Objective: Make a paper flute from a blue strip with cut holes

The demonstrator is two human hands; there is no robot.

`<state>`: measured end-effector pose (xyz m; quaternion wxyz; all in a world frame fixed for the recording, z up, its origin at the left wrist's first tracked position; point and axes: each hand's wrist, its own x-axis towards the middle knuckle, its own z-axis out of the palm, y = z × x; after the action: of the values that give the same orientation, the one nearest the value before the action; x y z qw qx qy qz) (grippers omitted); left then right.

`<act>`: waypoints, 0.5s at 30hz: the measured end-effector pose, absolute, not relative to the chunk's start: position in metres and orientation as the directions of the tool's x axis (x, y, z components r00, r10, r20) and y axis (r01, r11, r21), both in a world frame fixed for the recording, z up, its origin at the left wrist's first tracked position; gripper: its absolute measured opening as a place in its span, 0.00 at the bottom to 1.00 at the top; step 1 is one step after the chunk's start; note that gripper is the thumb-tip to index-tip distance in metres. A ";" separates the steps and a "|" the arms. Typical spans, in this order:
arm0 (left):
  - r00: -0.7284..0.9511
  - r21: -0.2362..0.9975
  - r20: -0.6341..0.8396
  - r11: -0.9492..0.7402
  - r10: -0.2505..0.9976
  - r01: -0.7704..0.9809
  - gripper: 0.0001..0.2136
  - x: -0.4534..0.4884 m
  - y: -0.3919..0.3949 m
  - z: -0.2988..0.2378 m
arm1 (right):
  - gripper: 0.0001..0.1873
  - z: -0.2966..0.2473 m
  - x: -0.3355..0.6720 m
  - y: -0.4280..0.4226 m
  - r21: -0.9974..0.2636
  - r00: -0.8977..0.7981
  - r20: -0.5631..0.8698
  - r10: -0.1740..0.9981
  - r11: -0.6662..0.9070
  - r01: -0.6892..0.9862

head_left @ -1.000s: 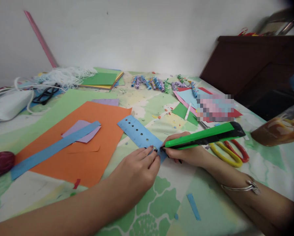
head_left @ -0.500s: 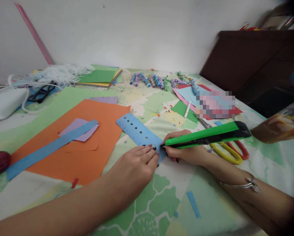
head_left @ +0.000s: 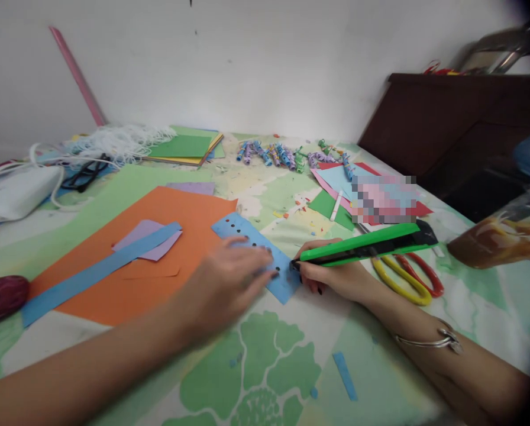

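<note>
A blue paper strip (head_left: 286, 285) with a row of small dark round spots lies slantwise on the table, one corner over the orange sheet. My left hand (head_left: 227, 278), blurred by motion, hovers over or rests lightly on the strip, its fingers stretched out and apart. Held like a pen in my right hand (head_left: 325, 272) is a long green and black utility knife (head_left: 371, 244). Its front end is at the strip's right edge; my fingers hide the tip. Beside my right wrist lie scissors (head_left: 400, 281) with yellow and red handles.
An orange sheet (head_left: 158, 296) bears a long blue strip (head_left: 109, 263) and a purple piece (head_left: 167, 245). Curled paper pieces (head_left: 285, 155) lie at the back. White string (head_left: 118, 142) sits back left. A plastic cup of brown liquid (head_left: 491, 239) leans at right.
My left hand has lifted and slid left along the strip, uncovering its near end. My right hand keeps the knife at the strip's right edge. The camera view has shifted slightly.
</note>
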<state>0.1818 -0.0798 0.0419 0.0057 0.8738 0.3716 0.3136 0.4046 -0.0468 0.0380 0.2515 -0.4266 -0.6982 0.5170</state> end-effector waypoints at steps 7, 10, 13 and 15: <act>0.009 0.526 0.212 -0.122 0.977 0.842 0.30 0.144 -0.026 0.044 | 0.06 0.041 0.402 -0.047 -0.961 -0.503 -0.033 0.864 0.111 0.255; -0.018 0.726 0.076 -0.043 0.997 0.687 0.29 0.143 -0.025 0.041 | 0.05 0.044 0.402 -0.046 -0.965 -0.524 -0.023 0.852 0.119 0.235; -0.021 0.812 0.035 -0.016 0.999 0.584 0.25 0.146 -0.032 0.049 | 0.07 0.046 0.404 -0.045 -0.966 -0.510 -0.012 0.860 0.121 0.228; -0.058 0.776 0.033 0.011 0.998 0.631 0.22 0.144 -0.037 0.058 | 0.09 0.047 0.406 -0.045 -0.966 -0.494 -0.012 0.869 0.118 0.231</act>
<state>0.1442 -0.0371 0.0582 0.2843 0.6248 0.6516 0.3229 0.4065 -0.0455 0.0469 0.3020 -0.4023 -0.6841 0.5282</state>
